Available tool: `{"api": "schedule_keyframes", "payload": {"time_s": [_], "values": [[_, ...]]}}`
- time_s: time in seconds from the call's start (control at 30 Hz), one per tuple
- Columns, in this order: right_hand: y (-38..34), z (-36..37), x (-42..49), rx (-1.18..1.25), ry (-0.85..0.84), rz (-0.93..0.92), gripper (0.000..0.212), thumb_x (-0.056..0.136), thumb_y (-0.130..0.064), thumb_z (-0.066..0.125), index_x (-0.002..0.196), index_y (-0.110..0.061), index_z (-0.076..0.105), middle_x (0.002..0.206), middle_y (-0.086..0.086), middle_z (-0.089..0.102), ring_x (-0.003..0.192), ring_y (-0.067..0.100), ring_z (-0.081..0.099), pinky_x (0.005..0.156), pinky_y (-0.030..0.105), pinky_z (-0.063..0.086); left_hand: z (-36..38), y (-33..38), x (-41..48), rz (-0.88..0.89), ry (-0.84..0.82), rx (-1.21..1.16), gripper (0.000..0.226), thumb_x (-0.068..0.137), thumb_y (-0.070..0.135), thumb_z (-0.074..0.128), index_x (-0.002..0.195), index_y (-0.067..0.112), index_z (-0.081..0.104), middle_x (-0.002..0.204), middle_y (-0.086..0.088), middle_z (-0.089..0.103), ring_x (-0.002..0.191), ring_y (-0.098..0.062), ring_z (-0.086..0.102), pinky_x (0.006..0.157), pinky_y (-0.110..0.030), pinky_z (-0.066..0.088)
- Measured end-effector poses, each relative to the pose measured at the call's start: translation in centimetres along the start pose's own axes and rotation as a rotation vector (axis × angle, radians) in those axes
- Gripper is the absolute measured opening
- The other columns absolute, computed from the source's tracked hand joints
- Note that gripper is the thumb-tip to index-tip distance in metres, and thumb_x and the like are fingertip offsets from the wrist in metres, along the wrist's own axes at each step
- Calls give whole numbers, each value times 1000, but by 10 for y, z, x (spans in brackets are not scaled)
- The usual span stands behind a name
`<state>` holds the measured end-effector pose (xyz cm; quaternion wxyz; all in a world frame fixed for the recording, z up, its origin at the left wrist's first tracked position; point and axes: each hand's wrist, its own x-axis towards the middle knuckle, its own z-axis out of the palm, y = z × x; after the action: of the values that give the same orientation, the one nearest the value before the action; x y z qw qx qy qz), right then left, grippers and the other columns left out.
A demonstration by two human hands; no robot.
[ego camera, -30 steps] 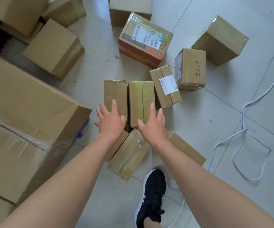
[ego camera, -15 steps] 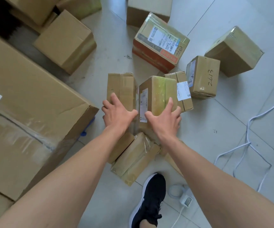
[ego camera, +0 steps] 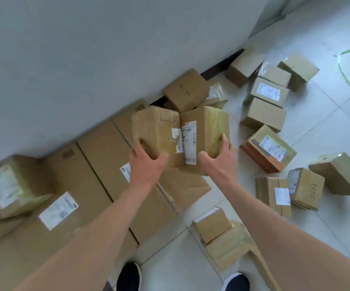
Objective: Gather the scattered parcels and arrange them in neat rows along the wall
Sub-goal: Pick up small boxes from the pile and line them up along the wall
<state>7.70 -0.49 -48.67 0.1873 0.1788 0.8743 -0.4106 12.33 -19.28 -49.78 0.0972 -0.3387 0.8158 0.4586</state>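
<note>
While both hands press two small boxes together in the air above the big cartons along the wall, the left hand grips the left box and the right hand grips the right box, fingers curled around the outer sides. Every box is sealed, so contents are hidden. The left box bears a handwritten mark I cannot read, the right box a barcode label, and a box on the floor reads "2413".
</note>
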Motion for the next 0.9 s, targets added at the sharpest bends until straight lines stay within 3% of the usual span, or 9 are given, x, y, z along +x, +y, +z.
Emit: {"api": "schedule_keyframes", "payload": {"time_s": [0.07,0.2,0.4,0.5,0.6,0.67,0.7,0.77,0.9], "values": [[-41,47,-14,-5,-129,-55,95,69,-48,59,153,-32,19,141,-2,33,128,25,34,85,39,53,-63,-30,8,-32,61,-2,94,72,59,55,150,31,12,148,-5,28,130,-26,38,104,-43,37],[-101,144,-40,-17,-418,-123,84,70,-45,60,146,-27,30,141,10,46,122,27,49,95,56,50,-163,-104,19,-116,202,-69,88,79,56,51,153,28,12,154,-1,25,136,-24,33,108,-47,36],[-130,252,-47,-81,-607,-200,70,82,-43,56,147,-40,31,114,0,63,89,15,65,75,38,59,-235,-201,31,-190,313,-242,70,83,50,34,149,28,26,133,-6,56,116,-29,57,95,-53,50],[-125,294,-29,-225,-524,-286,51,94,-24,43,144,-35,43,90,-6,65,57,6,55,44,17,44,-244,-243,52,-201,340,71,70,92,42,28,155,14,17,158,-12,28,148,-32,17,120,-52,16],[-115,328,-28,-410,-474,-320,60,100,-21,41,156,-31,19,140,7,46,96,20,59,64,26,52,-246,-281,70,-191,286,423,73,101,46,30,157,14,-5,163,-19,-7,149,-33,-16,120,-50,-8],[-101,341,-36,-522,-453,-341,70,100,-30,49,157,-33,8,163,12,1,143,30,25,102,47,45,-241,-297,72,-97,252,526,77,99,54,31,156,19,-7,162,-19,-11,148,-34,-17,119,-53,-9],[-97,344,-41,-548,-439,-354,75,98,-34,51,157,-34,4,163,11,-11,150,31,3,113,53,31,-237,-302,73,-29,229,575,78,98,58,31,156,23,-7,162,-18,-11,148,-35,-17,118,-55,-8],[-97,351,-44,-543,-420,-380,79,97,-37,54,156,-37,1,163,10,-13,149,30,-13,116,54,17,-229,-305,75,66,139,675,81,93,66,29,155,30,-9,162,-16,-16,147,-35,-20,117,-59,-7],[-111,363,-37,-503,-487,-439,78,92,-30,57,154,-42,12,158,8,11,145,33,17,111,54,36,-225,-306,91,51,17,793,91,87,75,36,150,38,-18,160,-13,-24,144,-38,-25,111,-68,-8]]}}
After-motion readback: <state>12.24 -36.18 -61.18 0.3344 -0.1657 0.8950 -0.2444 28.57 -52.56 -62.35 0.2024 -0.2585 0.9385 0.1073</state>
